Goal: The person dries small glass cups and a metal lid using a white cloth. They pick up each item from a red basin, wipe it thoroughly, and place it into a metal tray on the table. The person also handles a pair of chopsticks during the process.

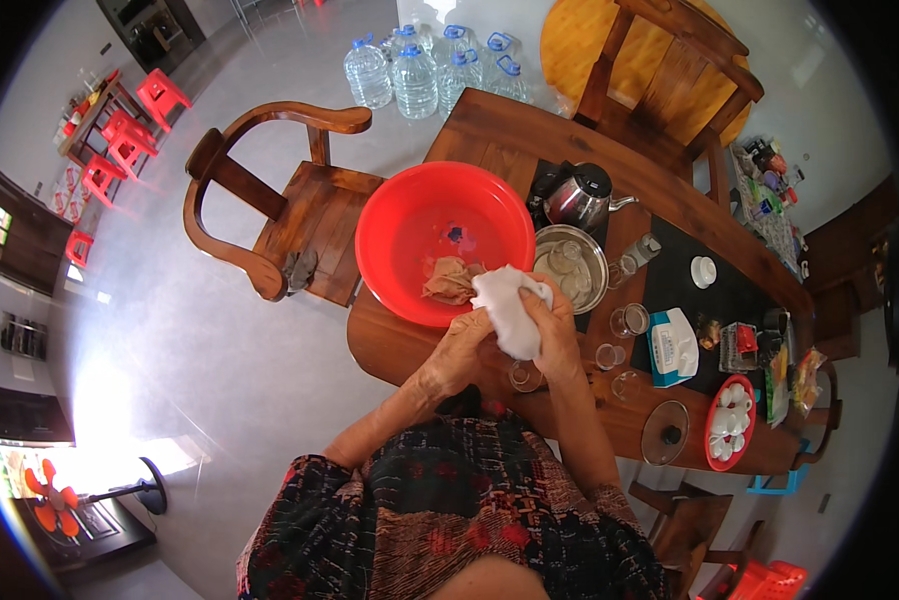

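A white cloth (510, 318) is bunched between my two hands, just over the near right rim of a large red basin (384, 255). My left hand (461, 338) pinches its lower left side. My right hand (557, 325) grips the opposite side with the thumb on top; whether something is wrapped inside, I cannot tell. Within the basin lies a crumpled brown cloth (449, 281). Right of the basin, a metal bowl (601, 270) contains clear glassware (569, 262). A glass (525, 376) stands below my hands, partly hidden.
Behind the bowl stands a steel kettle (577, 200). Several glasses, including one glass cup (629, 320), are near a tissue box (673, 347). Farther right are a glass lid (664, 434) and a red tray (717, 450) of white cups. A wooden armchair (304, 215) stands left.
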A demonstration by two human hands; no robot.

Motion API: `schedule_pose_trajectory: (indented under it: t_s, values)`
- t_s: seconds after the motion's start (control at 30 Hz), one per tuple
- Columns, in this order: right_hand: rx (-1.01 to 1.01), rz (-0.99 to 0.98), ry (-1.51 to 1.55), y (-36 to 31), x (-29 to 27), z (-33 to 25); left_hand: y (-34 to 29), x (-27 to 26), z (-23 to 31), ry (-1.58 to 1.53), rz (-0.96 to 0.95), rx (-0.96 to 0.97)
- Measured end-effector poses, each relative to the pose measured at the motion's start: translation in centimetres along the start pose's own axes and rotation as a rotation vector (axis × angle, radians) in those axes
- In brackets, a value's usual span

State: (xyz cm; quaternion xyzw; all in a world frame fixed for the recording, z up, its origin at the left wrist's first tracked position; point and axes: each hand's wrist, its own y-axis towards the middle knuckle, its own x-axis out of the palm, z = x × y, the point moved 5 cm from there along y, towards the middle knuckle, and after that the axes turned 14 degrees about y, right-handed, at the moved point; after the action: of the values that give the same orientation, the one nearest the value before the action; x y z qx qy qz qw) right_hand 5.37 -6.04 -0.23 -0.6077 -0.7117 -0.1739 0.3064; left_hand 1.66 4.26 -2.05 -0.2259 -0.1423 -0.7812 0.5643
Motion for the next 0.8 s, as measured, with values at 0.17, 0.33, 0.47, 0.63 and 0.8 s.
schedule_pose_trajectory:
  t_s: [0.17, 0.33, 0.47, 0.63, 0.8]
  values:
    - [-0.066, 0.048, 0.150, -0.2, -2.5, 1.2, 1.0, -0.5, -0.9, -0.393, -0.113, -0.070]
    - [-0.135, 0.126, 0.220, -0.4, -3.0, 0.4, 1.4, -1.5, -1.1, -0.460, 0.095, -0.109]
    - [-0.137, -0.057, 0.060, -1.2, -0.8, 0.8, 1.7, -1.8, -1.8, -0.388, 0.055, -0.025]
    - [-0.022, -0.053, 0.107, -1.3, -1.4, 0.8, 1.0, -2.1, -2.7, -0.260, 0.073, -0.126]
    - [-0.075, 0.003, -0.101, -2.4, 0.0, -0.3, 0.0, -1.8, -1.4, -0.212, 0.201, -0.159]
